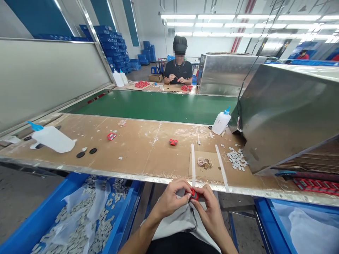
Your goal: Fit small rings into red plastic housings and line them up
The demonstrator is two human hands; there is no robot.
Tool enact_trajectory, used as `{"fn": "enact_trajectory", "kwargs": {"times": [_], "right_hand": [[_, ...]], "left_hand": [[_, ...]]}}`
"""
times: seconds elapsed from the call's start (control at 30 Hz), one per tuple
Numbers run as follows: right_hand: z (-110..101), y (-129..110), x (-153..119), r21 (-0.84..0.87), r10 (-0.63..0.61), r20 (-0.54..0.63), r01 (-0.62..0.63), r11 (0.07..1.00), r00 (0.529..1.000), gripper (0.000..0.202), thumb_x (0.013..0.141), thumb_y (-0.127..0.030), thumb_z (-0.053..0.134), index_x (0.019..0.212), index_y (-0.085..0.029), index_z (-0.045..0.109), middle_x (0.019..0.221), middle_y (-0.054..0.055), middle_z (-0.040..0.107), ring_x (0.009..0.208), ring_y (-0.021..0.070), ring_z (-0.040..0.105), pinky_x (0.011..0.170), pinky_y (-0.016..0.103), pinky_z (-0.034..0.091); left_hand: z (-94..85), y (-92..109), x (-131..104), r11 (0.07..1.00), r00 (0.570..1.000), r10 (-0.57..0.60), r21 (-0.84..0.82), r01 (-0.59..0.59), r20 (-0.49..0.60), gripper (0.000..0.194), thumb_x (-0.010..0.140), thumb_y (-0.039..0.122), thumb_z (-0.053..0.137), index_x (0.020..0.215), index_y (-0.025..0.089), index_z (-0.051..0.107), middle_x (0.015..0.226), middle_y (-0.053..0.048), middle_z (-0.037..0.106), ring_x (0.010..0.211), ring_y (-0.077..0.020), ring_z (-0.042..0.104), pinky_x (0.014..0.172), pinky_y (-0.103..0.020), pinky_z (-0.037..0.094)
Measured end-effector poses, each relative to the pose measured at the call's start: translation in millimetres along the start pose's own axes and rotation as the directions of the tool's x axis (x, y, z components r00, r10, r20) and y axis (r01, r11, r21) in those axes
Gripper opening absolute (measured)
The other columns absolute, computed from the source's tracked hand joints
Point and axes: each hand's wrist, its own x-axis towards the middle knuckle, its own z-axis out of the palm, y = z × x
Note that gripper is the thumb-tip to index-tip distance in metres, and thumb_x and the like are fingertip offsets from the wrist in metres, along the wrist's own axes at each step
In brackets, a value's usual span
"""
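Note:
Both hands meet at the front edge of the workbench (137, 155), above the lap. My left hand (173, 198) pinches one side of a small red part (194, 194). My right hand (209, 206) grips the same part from the other side, thumb below it. The fingers cover much of the part. Beyond them on the bench lie another red part (173, 142) and, farther left, a red part with pale pieces (111, 136). A cardboard piece with white tape strips (193, 164) lies just past the hands. Small grey pieces (237, 159) are heaped to its right.
White bottles lie or stand at left (54, 138) and right (221, 121). A green belt (159, 106) crosses behind the bench. Blue bins flank the lap, left (129, 215) and right (267, 218). A metal housing (288, 113) rises at right. A person (178, 68) sits opposite.

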Motion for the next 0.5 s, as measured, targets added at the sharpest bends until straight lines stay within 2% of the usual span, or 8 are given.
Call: {"fn": "enact_trajectory", "kwargs": {"times": [0.1,0.17,0.27,0.33,0.4,0.5], "right_hand": [[2,-3,-8,0.002,-0.006,-0.014,0.006,1.0,1.0,0.019,0.095,-0.034,0.064,0.109,-0.024,0.071,0.087,0.005,0.062,0.079,0.02,0.064,0.072,0.031,0.057],[6,-6,-11,0.079,0.022,-0.022,-0.02,0.997,1.0,0.021,0.094,-0.037,0.066,0.108,-0.023,0.071,0.089,0.006,0.063,0.081,0.0205,0.065,0.074,0.032,0.058],[14,-8,-12,0.313,0.126,-0.065,-0.099,0.945,0.99,0.026,0.093,-0.041,0.068,0.113,-0.024,0.065,0.098,0.007,0.067,0.09,0.0215,0.069,0.081,0.034,0.06],[18,-8,-10,0.395,0.161,-0.097,-0.111,0.912,0.982,0.028,0.093,-0.042,0.068,0.116,-0.026,0.061,0.101,0.007,0.069,0.093,0.0215,0.07,0.082,0.034,0.06],[16,-9,-6,0.313,0.113,-0.125,-0.069,0.947,0.986,0.024,0.094,-0.041,0.067,0.113,-0.026,0.064,0.1,0.007,0.069,0.094,0.0218,0.069,0.081,0.034,0.06],[5,-14,1,0.007,-0.028,-0.115,0.029,1.0,0.993,0.014,0.095,-0.037,0.063,0.099,-0.025,0.07,0.105,0.009,0.067,0.101,0.024,0.067,0.087,0.038,0.057]], "left_hand": [[2.6,1,-9,1.0,1.0,-0.002,-0.004,0.002,-0.012,0.006,0.082,0.017,0.068,0.077,0.017,0.07,0.083,-0.004,0.07,0.084,-0.0176,0.063,0.083,-0.03,0.046],[4.4,1,-14,0.999,1.0,-0.018,-0.051,0.017,-0.014,0.004,0.085,0.02,0.068,0.083,0.018,0.071,0.089,-0.006,0.072,0.089,-0.0185,0.065,0.086,-0.031,0.048],[7.9,-2,-19,0.982,0.994,-0.095,-0.165,0.086,-0.048,0.025,0.085,0.026,0.071,0.109,0.018,0.07,0.108,-0.009,0.073,0.101,-0.0208,0.068,0.093,-0.033,0.051],[8.6,-5,-20,0.972,0.986,-0.147,-0.198,0.13,-0.074,0.035,0.086,0.031,0.073,0.118,0.018,0.067,0.113,-0.01,0.073,0.103,-0.0216,0.069,0.095,-0.034,0.053],[6.4,-6,-20,0.981,0.985,-0.149,-0.142,0.136,-0.09,0.034,0.086,0.034,0.074,0.115,0.017,0.069,0.11,-0.011,0.075,0.1,-0.0219,0.07,0.094,-0.034,0.054],[-1.6,-5,-16,0.999,0.997,-0.044,0.023,0.046,-0.067,0.034,0.086,0.036,0.075,0.114,0.017,0.072,0.108,-0.011,0.075,0.1,-0.0224,0.069,0.091,-0.035,0.055]]}}
